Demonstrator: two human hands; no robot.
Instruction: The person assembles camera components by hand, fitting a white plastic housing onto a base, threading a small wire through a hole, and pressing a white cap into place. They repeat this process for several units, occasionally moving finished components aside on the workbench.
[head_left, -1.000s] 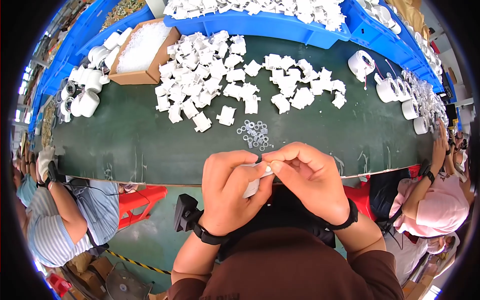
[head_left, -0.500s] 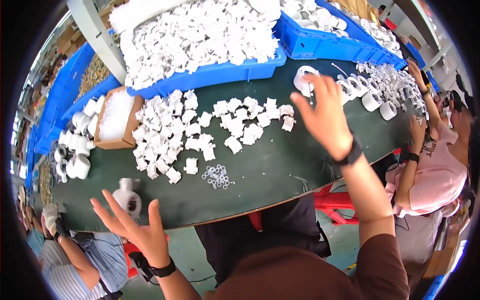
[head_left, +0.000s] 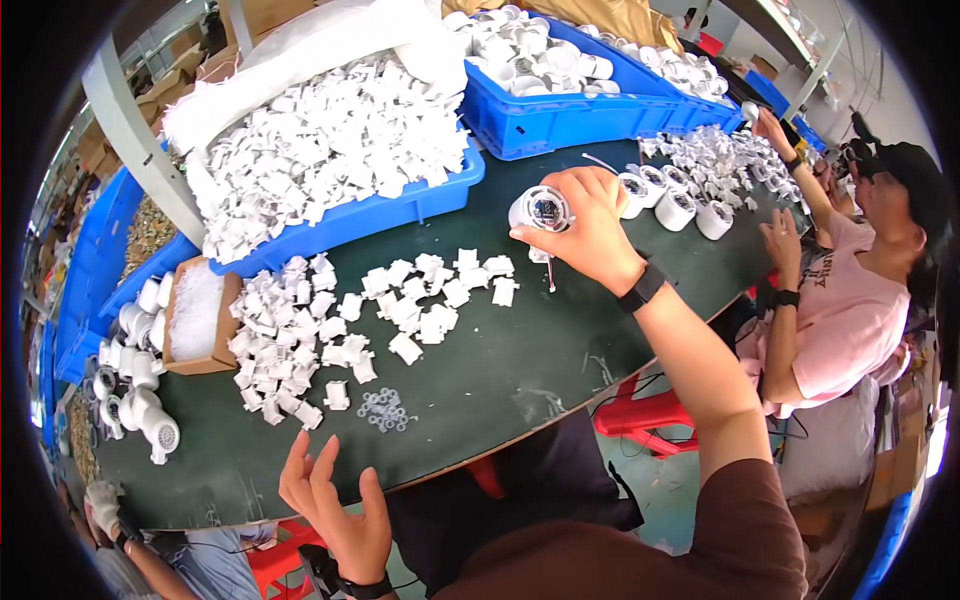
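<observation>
My right hand (head_left: 592, 222) grips a white round housing (head_left: 538, 208) from its right side, fingers over the top and thumb at the front. The housing's face, a clear ring around a dark centre, points up. Just below it a small white part with a thin wire (head_left: 542, 258) shows, partly hidden by the hand. Over the table's front edge my left hand (head_left: 345, 508) is open and empty, fingers spread. Small clear rings (head_left: 387, 410) lie nearest to it, with loose white plastic clips (head_left: 405, 347) and a denser heap of clips (head_left: 283, 345) beyond.
Blue bins (head_left: 440, 195) of white parts line the back. A cardboard box (head_left: 232, 300) stands at left, beside white fittings (head_left: 160, 430). More round housings (head_left: 675, 210) stand on the right. A person in pink (head_left: 850, 310) works there; a gloved hand (head_left: 103, 508) shows at lower left.
The view has swung right. My right hand has closed on the round housing, previously on the table. My left hand is away from the white fitting, which now lies by the other fittings.
</observation>
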